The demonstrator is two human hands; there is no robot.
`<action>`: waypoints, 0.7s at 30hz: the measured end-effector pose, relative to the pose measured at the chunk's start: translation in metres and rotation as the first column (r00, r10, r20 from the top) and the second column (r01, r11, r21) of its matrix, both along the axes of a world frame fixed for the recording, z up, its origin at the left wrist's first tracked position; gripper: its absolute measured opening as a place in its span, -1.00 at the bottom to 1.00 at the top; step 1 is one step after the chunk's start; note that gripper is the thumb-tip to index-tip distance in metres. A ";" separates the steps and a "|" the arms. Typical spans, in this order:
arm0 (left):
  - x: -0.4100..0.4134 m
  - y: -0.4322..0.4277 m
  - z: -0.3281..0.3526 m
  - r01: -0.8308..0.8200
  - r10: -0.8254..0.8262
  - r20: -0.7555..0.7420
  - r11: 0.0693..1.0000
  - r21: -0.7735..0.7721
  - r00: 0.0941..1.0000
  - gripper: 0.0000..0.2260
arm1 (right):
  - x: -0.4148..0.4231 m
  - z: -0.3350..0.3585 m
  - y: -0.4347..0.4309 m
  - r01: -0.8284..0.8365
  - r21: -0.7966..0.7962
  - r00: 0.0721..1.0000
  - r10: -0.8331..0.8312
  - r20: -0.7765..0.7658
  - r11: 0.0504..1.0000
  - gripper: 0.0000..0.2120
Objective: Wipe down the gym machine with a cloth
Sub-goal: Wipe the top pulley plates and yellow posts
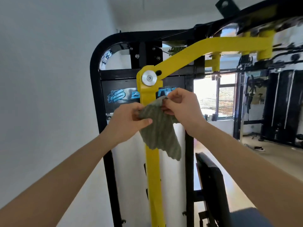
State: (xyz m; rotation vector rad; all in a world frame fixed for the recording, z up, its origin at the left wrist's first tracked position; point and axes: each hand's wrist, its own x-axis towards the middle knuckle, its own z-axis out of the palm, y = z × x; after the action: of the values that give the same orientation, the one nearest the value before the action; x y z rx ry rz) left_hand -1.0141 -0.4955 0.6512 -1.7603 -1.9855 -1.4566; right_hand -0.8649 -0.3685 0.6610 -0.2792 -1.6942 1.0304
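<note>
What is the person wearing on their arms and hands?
Nothing that shows. The left hand and right hand have no gloves, and no rings or watch can be seen. The left forearm and right forearm are bare to the picture's edge: no sleeves in view.

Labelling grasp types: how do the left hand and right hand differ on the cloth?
Left hand sits lower than right hand. Left hand clamps the cloth with its thumb across the front; right hand pinches the top edge at the fingertips. Both hold the same cloth in front of the yellow upright.
</note>
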 end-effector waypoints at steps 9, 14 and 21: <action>0.009 0.049 0.097 -0.063 0.035 0.077 0.913 0.404 0.996 -0.82 | 0.000 0.055 0.045 0.090 0.223 0.982 -0.049 -0.183 0.971 -0.70; 0.015 0.086 0.136 -0.091 0.133 -0.156 0.964 0.250 0.979 -0.83 | -0.003 0.096 0.102 0.284 0.583 0.938 -0.346 -0.004 0.761 -0.48; 0.025 0.133 0.142 -0.411 0.420 -0.545 0.900 0.146 0.726 -0.59 | 0.011 0.139 0.161 0.258 0.892 0.725 -0.684 0.076 0.372 -0.25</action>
State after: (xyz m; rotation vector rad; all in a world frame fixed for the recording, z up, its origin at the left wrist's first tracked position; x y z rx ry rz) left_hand -0.9890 -0.3623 0.7928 -1.3781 -1.8516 -0.6885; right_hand -0.8539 -0.2073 0.8000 -0.3559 -2.1237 -0.4421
